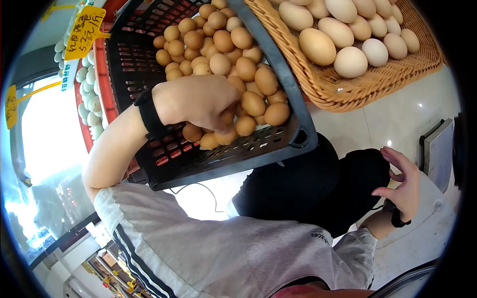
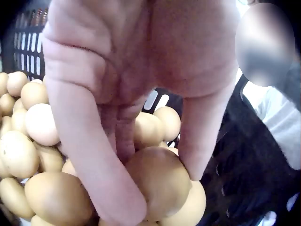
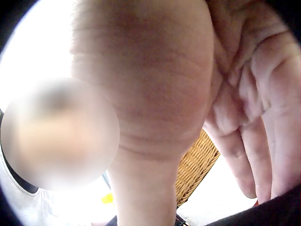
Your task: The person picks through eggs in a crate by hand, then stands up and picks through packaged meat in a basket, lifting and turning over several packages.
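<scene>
In the head view my left hand (image 1: 201, 102) reaches down into a black plastic crate (image 1: 228, 168) holding many brown eggs. The left wrist view shows its thumb and fingers pinching a brown egg (image 2: 160, 181) from both sides, with other eggs close beneath and beside it. My right hand (image 1: 405, 181) is apart from the crate, near the black-trousered knee (image 1: 365, 171). Its fingers are loosely extended and it holds nothing. In the right wrist view the palm and relaxed fingers (image 3: 254, 155) fill much of the picture.
A wicker basket (image 1: 328, 99) of paler eggs (image 1: 350, 62) adjoins the crate's right side. Pale green eggs (image 1: 89, 92) stand at the left, under a yellow price tag (image 1: 85, 32). A flat grey metal plate (image 1: 438, 154) lies beyond the right hand.
</scene>
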Action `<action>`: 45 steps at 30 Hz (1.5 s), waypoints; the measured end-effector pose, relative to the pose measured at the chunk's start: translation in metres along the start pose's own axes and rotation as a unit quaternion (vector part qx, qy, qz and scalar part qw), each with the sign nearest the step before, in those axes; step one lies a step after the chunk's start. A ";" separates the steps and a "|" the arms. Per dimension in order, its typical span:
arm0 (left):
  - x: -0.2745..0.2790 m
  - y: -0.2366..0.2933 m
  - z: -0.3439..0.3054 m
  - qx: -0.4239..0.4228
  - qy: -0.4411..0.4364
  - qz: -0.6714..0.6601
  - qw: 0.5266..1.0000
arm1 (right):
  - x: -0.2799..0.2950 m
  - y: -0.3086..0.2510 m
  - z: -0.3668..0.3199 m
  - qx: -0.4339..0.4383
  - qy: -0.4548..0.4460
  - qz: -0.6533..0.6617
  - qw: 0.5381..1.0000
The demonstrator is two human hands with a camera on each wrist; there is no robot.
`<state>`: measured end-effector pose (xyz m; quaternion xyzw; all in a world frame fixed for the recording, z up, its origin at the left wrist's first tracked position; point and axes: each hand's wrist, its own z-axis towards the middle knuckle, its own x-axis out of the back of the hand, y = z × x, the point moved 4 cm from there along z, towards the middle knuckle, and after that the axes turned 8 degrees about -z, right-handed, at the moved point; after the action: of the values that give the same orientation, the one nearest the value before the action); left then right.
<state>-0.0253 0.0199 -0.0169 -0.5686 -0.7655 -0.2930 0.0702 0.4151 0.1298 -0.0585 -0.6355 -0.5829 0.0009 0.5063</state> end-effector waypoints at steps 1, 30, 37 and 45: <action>0.001 0.002 0.000 -0.005 -0.001 0.006 1.000 | 0.000 0.000 0.000 -0.001 0.000 0.001 1.000; 0.057 -0.124 0.003 0.144 0.054 0.040 0.987 | 0.000 0.010 -0.011 0.021 0.012 0.028 0.999; 0.058 -0.132 0.002 0.135 0.019 -0.062 0.989 | 0.000 0.010 -0.011 0.021 0.011 0.028 0.999; 0.060 -0.126 0.003 0.157 0.002 -0.068 0.985 | 0.000 0.010 -0.011 0.022 0.016 0.031 0.999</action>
<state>-0.1598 0.0485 -0.0393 -0.4965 -0.8387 -0.1745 0.1403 0.4290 0.1248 -0.0594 -0.6420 -0.5548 0.0189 0.5288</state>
